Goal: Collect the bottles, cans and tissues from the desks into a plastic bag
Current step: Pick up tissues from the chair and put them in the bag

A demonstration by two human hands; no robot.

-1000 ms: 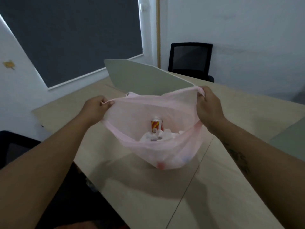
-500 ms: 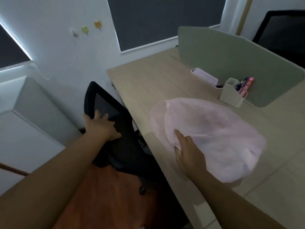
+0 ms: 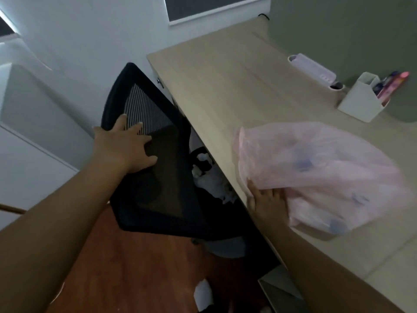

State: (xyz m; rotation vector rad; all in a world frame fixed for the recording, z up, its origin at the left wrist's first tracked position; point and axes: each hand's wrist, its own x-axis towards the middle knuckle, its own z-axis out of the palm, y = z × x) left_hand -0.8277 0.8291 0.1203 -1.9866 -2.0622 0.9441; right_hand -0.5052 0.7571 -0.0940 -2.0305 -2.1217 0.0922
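Left hand (image 3: 123, 145) clamped on chair back (image 3: 149, 154), nearer the tissues (image 3: 212, 181) just right, under desk (image 3: 225, 91); right hand (image 3: 268, 199) gripping bag (image 3: 316, 172).

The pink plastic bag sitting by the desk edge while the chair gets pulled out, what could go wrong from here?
1. The thin pink plastic bag lies close to the pale wooden desk's edge, steadied only by the right hand; it might slide off and spill.
2. The left hand grips the black mesh office chair; moving it could drag over the crumpled white tissues under the desk.
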